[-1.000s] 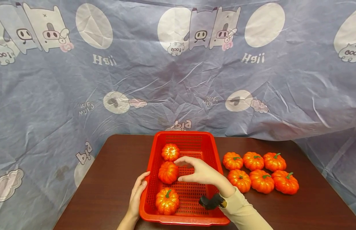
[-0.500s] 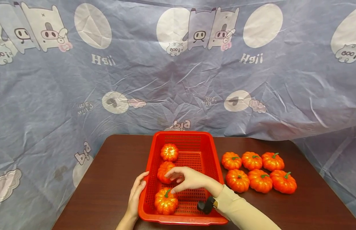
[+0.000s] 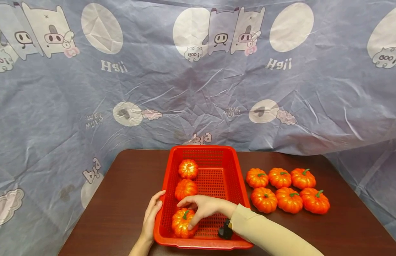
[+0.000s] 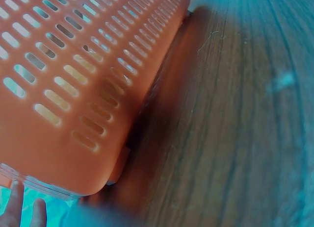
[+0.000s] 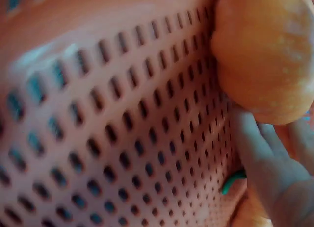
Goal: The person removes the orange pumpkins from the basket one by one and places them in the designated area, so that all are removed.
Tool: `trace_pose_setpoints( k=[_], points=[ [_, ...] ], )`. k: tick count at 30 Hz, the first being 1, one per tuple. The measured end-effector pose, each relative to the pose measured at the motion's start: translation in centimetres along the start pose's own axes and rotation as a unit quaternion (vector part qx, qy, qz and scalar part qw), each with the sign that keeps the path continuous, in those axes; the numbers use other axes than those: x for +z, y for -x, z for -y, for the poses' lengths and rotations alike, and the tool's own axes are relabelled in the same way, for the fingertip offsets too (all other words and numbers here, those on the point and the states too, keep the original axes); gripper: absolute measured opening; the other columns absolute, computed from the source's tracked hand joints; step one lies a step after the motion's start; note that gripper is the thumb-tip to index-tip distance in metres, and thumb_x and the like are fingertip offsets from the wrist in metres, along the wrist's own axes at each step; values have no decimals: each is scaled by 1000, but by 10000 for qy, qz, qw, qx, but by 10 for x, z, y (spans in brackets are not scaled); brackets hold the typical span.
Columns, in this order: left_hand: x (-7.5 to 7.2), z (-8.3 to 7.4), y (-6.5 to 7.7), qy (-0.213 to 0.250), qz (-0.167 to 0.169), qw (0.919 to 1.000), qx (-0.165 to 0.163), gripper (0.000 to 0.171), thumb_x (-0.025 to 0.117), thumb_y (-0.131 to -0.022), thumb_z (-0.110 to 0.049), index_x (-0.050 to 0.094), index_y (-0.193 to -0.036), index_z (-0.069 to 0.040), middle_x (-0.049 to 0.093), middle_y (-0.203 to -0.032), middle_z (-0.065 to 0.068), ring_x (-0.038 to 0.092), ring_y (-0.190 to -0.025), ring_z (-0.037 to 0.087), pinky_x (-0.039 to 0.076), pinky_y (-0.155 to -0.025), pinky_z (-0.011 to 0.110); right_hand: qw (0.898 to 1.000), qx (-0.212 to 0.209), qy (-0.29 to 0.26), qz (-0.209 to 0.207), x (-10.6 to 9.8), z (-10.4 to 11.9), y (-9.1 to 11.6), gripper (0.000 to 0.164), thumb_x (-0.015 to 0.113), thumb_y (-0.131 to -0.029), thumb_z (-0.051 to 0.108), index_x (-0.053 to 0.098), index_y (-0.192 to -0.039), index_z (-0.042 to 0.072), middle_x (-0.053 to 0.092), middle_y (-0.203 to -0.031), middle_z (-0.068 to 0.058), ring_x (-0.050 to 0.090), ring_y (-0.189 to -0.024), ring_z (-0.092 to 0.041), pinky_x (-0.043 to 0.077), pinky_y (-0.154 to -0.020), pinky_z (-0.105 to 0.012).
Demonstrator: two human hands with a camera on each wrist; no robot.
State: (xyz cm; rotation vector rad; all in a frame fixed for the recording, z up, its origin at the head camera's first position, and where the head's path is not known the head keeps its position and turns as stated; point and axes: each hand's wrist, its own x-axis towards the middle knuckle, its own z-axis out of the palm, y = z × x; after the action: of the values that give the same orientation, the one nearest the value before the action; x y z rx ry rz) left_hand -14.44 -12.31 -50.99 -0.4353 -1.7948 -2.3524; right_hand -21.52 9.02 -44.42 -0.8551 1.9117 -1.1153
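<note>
Three orange toy pumpkins stand in a row along the left side of a red plastic basket (image 3: pixel 213 244). My right hand (image 3: pixel 205 208) reaches into the basket and curls round the front pumpkin (image 3: pixel 181 225), thumb on its right side, fingers at its far side. In the right wrist view the fingers (image 5: pixel 260 148) lie between a large pumpkin (image 5: pixel 270 50) and a lower one with a green stem (image 5: pixel 234 180). My left hand (image 3: pixel 150 218) rests along the basket's left rim; two nearly straight fingers (image 4: pixel 14 205) show beside the rim in the left wrist view.
Behind the front pumpkin sit the middle pumpkin (image 3: pixel 186 189) and the far pumpkin (image 3: pixel 188 169). Several more pumpkins (image 3: pixel 288 200) stand in two rows on the brown table (image 3: pixel 121 199), right of the basket. A grey patterned cloth (image 3: pixel 198 89) hangs behind.
From beside the middle pumpkin, my right hand has come nearer and down to the front pumpkin, its thumb now against it. The left hand stays at the basket's rim.
</note>
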Motion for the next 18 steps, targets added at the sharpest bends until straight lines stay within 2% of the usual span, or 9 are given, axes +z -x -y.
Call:
trace_pose_setpoints(
  k=[8,14,18],
  points=[
    [1,0,0,-16,-27,10000,-1,39,29,-102,-11,31,-136,6,39,-133,20,48,-115,20,43,-91,28,9988,124,-422,230,0,0,0,64,76,-65,-12,56,-123,8,50,-118,0,57,-96,-12,48,-79,-24],
    [1,-1,-1,-32,-70,9999,-69,39,30,-102,-12,32,-136,5,39,-133,21,48,-115,21,43,-92,28,9999,22,157,3,-3,5,3,61,81,-63,-5,58,-117,13,54,-110,4,56,-84,-12,47,-76,-23],
    [0,-1,0,-16,-77,9999,-101,39,31,-102,-12,32,-136,5,41,-133,20,50,-114,22,44,-91,30,9984,14,453,-338,-7,10,8,60,83,-62,0,59,-115,16,55,-111,6,56,-83,-16,47,-76,-25]
  ],
)
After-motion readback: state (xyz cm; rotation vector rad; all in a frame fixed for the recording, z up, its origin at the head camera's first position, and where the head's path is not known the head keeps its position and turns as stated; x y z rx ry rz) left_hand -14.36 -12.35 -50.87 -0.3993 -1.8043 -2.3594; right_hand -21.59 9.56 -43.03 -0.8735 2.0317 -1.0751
